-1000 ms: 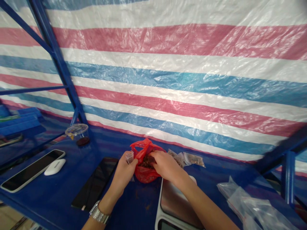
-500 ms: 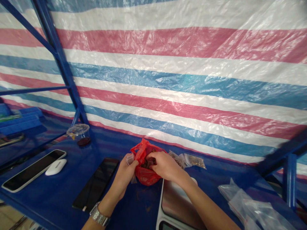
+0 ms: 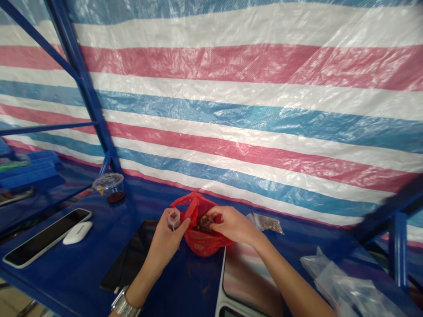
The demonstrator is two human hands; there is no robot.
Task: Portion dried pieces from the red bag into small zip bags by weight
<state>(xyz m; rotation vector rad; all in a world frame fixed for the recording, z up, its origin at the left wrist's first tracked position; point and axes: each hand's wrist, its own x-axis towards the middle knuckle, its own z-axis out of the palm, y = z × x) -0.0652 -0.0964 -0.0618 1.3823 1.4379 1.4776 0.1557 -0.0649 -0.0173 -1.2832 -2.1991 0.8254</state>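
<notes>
A red plastic bag (image 3: 206, 243) stands open on the blue table, with small brown pieces (image 3: 204, 223) inside. My left hand (image 3: 168, 231) is closed around a small clear plastic container (image 3: 173, 218) at the bag's left side, its thumb against the red plastic. My right hand (image 3: 229, 223) reaches into the bag's mouth from the right, fingers pinched on a small clear item (image 3: 209, 221) among the brown pieces; its shape is partly hidden. Below my right forearm lies a scale with a metal plate (image 3: 246, 273).
Small bags of brown pieces (image 3: 269, 223) lie behind the scale, and clear zip bags (image 3: 353, 281) at the right. On the left are a dark phone (image 3: 132, 259), a white-edged phone (image 3: 46, 240), a white case (image 3: 77, 233) and a lidded cup (image 3: 112, 187). Blue frame bars (image 3: 89, 97) stand beyond.
My left hand has shifted slightly left, and the clear container in it shows more fully. My right hand has risen a little, and the bag's mouth is wider.
</notes>
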